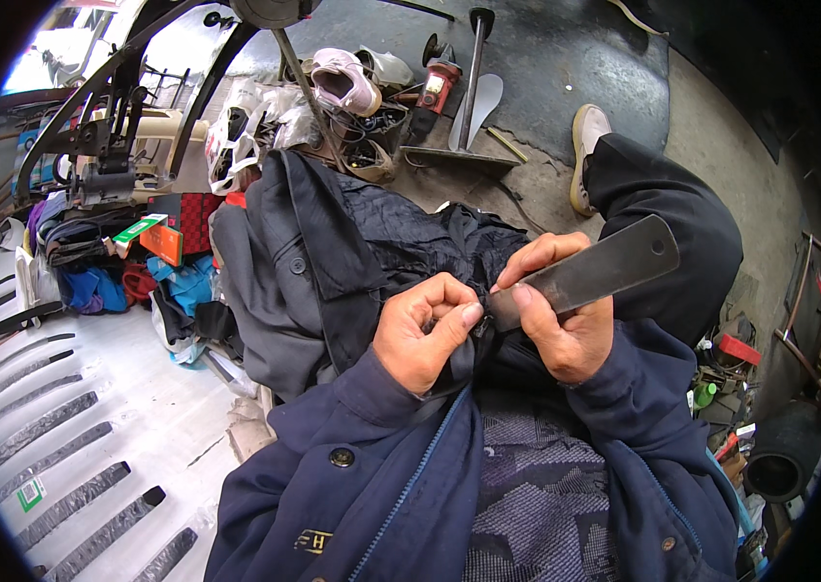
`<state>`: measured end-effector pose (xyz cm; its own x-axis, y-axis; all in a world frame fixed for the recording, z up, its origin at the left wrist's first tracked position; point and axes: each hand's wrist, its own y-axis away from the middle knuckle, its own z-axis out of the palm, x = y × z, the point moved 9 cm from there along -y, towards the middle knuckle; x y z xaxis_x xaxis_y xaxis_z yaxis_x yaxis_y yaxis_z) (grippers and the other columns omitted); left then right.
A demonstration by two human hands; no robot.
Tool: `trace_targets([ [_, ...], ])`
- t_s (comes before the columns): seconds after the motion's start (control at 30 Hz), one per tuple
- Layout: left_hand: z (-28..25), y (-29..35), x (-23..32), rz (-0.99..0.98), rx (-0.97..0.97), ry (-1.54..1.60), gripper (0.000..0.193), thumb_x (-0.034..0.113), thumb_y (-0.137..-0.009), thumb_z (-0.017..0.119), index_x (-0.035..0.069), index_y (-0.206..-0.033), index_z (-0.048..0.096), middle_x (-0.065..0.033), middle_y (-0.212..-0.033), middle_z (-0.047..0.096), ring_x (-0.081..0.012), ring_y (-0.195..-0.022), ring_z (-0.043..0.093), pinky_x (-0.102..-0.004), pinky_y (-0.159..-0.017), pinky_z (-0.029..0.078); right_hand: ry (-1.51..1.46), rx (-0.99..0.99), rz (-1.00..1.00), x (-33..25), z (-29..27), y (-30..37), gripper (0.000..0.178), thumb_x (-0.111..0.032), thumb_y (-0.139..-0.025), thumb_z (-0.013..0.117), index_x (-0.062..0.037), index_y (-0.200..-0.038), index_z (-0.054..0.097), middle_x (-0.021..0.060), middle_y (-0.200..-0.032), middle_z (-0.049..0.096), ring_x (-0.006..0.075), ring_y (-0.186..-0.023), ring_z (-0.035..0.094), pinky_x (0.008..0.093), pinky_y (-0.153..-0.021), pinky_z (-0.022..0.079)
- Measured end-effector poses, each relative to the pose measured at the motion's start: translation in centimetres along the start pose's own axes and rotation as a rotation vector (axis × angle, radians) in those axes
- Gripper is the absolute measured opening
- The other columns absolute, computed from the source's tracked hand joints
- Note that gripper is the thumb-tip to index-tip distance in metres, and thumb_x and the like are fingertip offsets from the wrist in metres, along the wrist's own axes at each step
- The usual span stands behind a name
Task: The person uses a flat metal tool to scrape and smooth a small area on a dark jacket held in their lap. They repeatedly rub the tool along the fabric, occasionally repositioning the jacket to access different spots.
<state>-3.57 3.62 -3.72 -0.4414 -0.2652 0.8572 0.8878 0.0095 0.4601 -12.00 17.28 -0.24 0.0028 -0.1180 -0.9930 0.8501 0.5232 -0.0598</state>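
Across my lap lies a dark grey and black garment (279, 262) with a button and a crumpled black lining (401, 233). My left hand (415, 335) is closed, its thumb and forefinger pinching the garment's black cloth edge. My right hand (571, 335) grips a flat dark metal blade (619, 260) with a small round hole at its upper right end. The blade's lower left end meets the black cloth close to the left fingertips. Both hands are only a little apart, and exactly where the blade touches the cloth is partly hidden by fingers.
A black-framed machine (105, 145) stands at the far left, above colourful cloth bundles (90, 281). Black strips in clear wrap (71, 504) lie on a pale surface at left. Ahead are a pink shoe (344, 82) and a metal stand (469, 107). Clutter with a green bottle (705, 395) sits at right.
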Motion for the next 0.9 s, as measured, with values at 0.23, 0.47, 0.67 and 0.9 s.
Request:
trace_targets([
  [0.23,-0.1,0.0,0.2,0.014,0.019,0.001,0.012,0.014,-0.101,0.065,0.003,-0.1,0.063,0.008,-0.081,0.057,0.0016,-0.071,0.044,-0.0178,-0.064,0.034,-0.05,0.01,0.121,0.7,-0.2,0.1,0.022,-0.001,-0.092,0.057,0.0003,-0.112,0.048,0.0126,-0.095,0.065,0.0182,-0.087,0.065,0.0324,-0.083,0.052],
  [0.47,-0.2,-0.1,0.6,0.053,-0.001,-0.039,0.013,0.015,-0.102,0.064,0.003,-0.1,0.062,0.0085,-0.081,0.055,0.0015,-0.072,0.044,-0.0182,-0.065,0.034,-0.266,0.122,0.344,2.4,-2.0,-0.2,0.018,-0.011,-0.097,0.058,0.0013,-0.11,0.06,0.0066,-0.087,0.064,0.0123,-0.081,0.063,0.0273,-0.079,0.051],
  [0.67,-0.1,-0.1,0.8,0.08,-0.003,-0.052,0.012,0.015,-0.102,0.063,0.003,-0.099,0.061,0.0077,-0.082,0.056,0.0006,-0.073,0.045,-0.0184,-0.067,0.035,0.072,-0.272,0.502,3.0,-0.2,0.6,0.025,-0.02,-0.091,0.072,0.0038,-0.1,0.07,0.0045,-0.071,0.063,0.0102,-0.065,0.058,0.0281,-0.061,0.047],
  [0.9,-0.1,-0.2,0.0,0.029,-0.056,0.02,0.016,0.019,-0.102,0.064,0.004,-0.101,0.061,0.0062,-0.085,0.057,-0.0002,-0.076,0.046,-0.0186,-0.069,0.035,0.034,-0.317,0.433,3.6,0.6,0.8,0.025,-0.02,-0.091,0.076,0.0031,-0.095,0.067,0.0002,-0.072,0.061,0.0074,-0.065,0.053,0.0251,-0.06,0.042],
])
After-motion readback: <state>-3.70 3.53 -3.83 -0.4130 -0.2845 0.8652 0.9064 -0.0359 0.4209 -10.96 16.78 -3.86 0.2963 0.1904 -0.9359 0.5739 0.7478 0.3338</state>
